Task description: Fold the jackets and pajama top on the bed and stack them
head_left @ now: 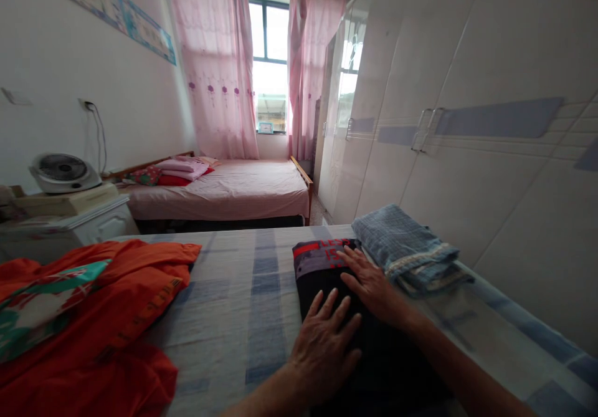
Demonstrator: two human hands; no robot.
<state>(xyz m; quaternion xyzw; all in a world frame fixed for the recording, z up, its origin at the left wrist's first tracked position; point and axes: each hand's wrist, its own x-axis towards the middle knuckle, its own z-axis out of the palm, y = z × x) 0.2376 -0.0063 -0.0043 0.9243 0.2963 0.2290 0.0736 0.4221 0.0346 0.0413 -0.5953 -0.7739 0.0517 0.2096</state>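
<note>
The black garment (314, 287) lies folded on the blue-and-white sheet (217, 323), right of the middle of the view, its far end pointing towards the window (271, 33). That end carries a grey band with a red bar and red letters, "LESS" and "IS" readable, the line below partly covered. The near end runs into deep shadow, so its edge cannot be made out.

Both hands are palm down on it. The left hand (322, 348) is on the nearer part, fingers spread wide and gripping nothing. The right hand (377, 285) is farther along, its fingers also apart and nearly straight, the tips over the grey band beside the letters; it grips nothing either.

Just right of the garment lies a blue cloth (397, 239), folded in layers. Well to the left is a loose heap of orange clothes (144, 280), with a green, white and red print showing on it.

Beyond the sheet is a pink bed (252, 186) with folded bedding (184, 167) at its left side. A fan (65, 171) sits at far left; a white wardrobe (420, 55) lines the right.
</note>
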